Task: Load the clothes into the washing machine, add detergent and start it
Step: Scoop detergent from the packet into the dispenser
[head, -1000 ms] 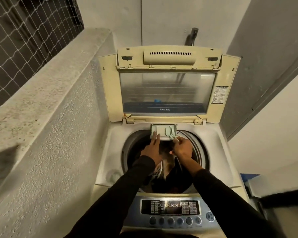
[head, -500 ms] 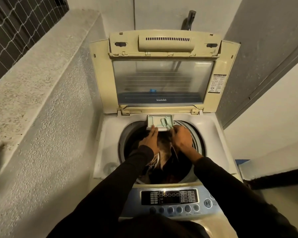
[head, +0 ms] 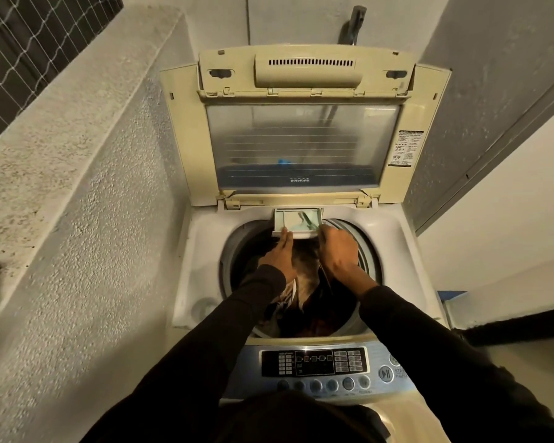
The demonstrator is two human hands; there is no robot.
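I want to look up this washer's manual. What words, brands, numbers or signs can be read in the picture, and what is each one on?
"DIAMOND": seemingly, printed upside down on the raised cream lid's glass window; blurred.
"STA...": beside the round play/pause button on the blue-grey control panel; the rest is cut off.
White sticker on the lid frame: too small to read.
Dark display and the labels under the round buttons: too blurred to read.

Readable text on the washing machine

The raised lid (head: 303, 145) carries a brand word at the lower edge of its window, seen upside down — roughly "DIAMOND", not certain. A warning sticker (head: 405, 148) on the lid's right frame has print too small to read. The control panel (head: 314, 362) shows a play/pause sign — its button captions are blurred.
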